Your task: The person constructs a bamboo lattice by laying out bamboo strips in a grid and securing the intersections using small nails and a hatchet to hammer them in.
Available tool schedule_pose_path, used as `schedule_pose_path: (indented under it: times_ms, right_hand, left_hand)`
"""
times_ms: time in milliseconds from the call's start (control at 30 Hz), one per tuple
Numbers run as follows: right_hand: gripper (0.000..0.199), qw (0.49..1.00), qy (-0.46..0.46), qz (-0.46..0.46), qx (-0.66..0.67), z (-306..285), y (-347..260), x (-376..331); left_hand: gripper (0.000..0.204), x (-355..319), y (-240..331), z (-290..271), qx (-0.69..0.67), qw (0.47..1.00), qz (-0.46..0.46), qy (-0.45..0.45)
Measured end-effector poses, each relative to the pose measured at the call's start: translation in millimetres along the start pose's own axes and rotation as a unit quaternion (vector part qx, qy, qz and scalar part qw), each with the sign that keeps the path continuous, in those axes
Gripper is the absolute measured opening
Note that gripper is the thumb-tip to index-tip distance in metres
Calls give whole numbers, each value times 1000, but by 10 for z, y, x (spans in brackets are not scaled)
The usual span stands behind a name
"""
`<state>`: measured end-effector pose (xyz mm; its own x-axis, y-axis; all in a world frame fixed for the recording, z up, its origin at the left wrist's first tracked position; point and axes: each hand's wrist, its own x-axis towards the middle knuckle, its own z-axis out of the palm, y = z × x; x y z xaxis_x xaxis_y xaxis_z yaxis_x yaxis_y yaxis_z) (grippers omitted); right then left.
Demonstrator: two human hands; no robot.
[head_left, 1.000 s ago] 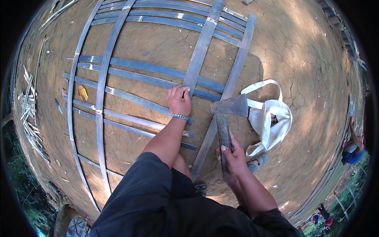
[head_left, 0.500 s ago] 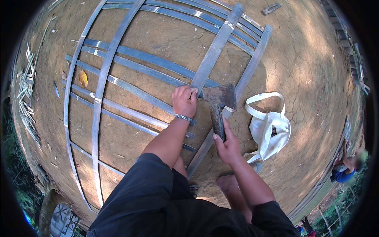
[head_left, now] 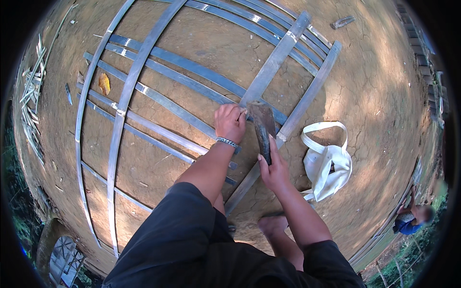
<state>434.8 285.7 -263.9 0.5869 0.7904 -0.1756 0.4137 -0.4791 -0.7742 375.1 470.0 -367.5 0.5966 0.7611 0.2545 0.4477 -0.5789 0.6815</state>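
A lattice of long flat bamboo strips (head_left: pixel 192 74) lies on the ground, crossing one another. My right hand (head_left: pixel 274 168) is wrapped round the dark handle of a hatchet (head_left: pixel 263 129). Its broad, rusty head is tilted, close beside the fingers of my left hand (head_left: pixel 229 122). That hand, with a braided bracelet at the wrist, is closed in a pinch at the lower end of a wide cross strip (head_left: pixel 276 60). What sits between its thumb and fingers is too small to make out. The hatchet head partly hides the crossing there.
A white cloth bag (head_left: pixel 327 168) with a looped handle lies right of my right hand. Thin split sticks (head_left: pixel 31 105) are heaped at the far left, near a yellow leaf (head_left: pixel 104 84). Another person (head_left: pixel 410 218) is at the right edge.
The hatchet head has turned from broadside to a narrower angle and come nearer my left hand. My left hand keeps its pinch at the strip's end. The whole view has shifted slightly.
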Motion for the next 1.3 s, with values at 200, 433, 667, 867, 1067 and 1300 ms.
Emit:
schedule_pose_path:
  times_ms: [200, 433, 667, 867, 1067, 1300]
  right_hand:
    - [69, 1000, 17, -8, -1, -14, 113, 68]
    - [69, 995, -70, 51, -40, -41, 31, 131]
    - [69, 995, 49, -83, -12, 43, 110, 101]
    - [68, 999, 7, -34, -12, 22, 122, 82]
    - [67, 998, 16, -43, -42, 9, 97, 71]
    - [66, 996, 58, -74, -7, -62, 150, 38]
  left_hand:
    - [11, -5, -20, 21, -23, 1000, 9, 17]
    - [13, 3, -33, -8, -13, 1000, 14, 13]
    - [14, 28, 9, -39, -20, 1000, 10, 3]
    - [15, -3, -22, -23, -20, 1000, 1, -2]
    - [15, 15, 24, -33, -22, 1000, -5, 4]
    - [27, -64, -14, 34, -46, 993, -88, 62]
